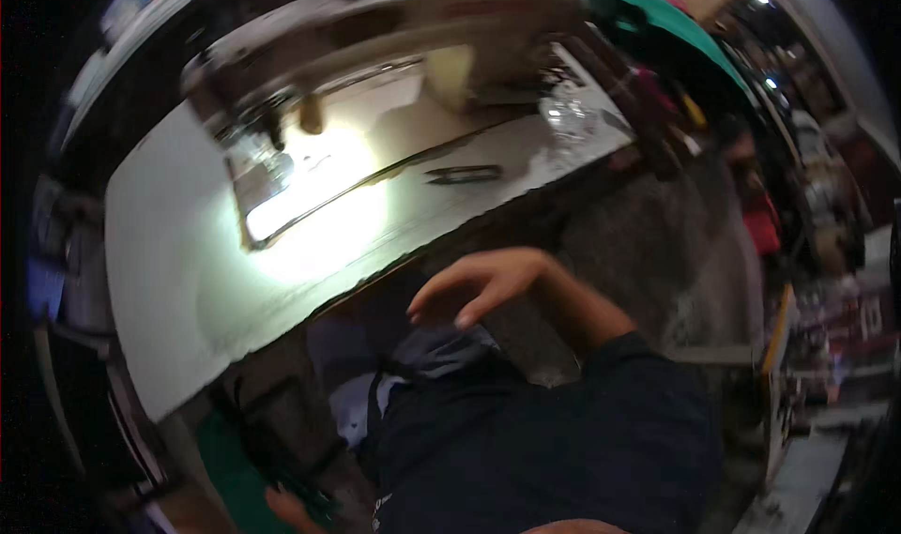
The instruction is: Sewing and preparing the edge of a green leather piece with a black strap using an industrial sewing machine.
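My right hand (488, 285) hangs in the air just in front of the table's near edge, palm down, with thumb and fingers apart and nothing between them. At the lower left, my left hand (291, 511) shows only in part beside a green cloth (223, 473); its fingers are too dim to make out. A sewing machine (394, 27) spans the far side of the white tabletop (164, 281), its lamp lighting the needle area. Between machine and near edge lies a pair of small thread snips (465, 174).
A clear, shiny object (568, 116) stands on the tabletop's right part. Grey and white cloth (357, 407) lies under the near edge. Green fabric (690, 32) and cluttered shelves fill the far right. A dark frame (94, 393) stands at the left.
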`<action>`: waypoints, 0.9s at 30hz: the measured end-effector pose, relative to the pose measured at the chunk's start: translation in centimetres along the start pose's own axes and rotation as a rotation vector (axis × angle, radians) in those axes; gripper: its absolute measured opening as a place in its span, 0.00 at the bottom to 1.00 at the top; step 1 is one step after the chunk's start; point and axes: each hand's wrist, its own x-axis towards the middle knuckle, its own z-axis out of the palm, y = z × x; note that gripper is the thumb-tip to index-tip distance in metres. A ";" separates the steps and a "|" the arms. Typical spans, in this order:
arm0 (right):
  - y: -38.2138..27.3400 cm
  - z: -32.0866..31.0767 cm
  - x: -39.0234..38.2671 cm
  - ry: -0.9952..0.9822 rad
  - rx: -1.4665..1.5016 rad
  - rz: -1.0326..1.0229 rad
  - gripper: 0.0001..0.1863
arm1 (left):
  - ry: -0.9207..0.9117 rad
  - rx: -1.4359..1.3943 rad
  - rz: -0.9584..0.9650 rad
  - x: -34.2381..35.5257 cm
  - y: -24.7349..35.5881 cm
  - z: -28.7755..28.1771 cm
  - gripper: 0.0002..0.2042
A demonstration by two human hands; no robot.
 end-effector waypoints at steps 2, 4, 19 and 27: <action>-5.2 -2.8 -6.3 0.210 0.001 -0.049 0.33 | -0.121 0.002 0.081 1.1 -2.6 2.1 0.23; -9.5 -5.3 -12.4 0.644 -0.222 -0.330 0.24 | -0.188 0.015 0.102 2.6 -0.3 -1.7 0.22; -17.2 -28.1 -31.7 1.881 -1.627 1.343 0.21 | -0.527 -0.138 -0.238 4.0 9.9 -14.9 0.33; -26.1 -26.5 -37.1 2.611 -1.263 0.595 0.21 | -0.281 -0.073 -0.550 9.1 1.1 -6.1 0.22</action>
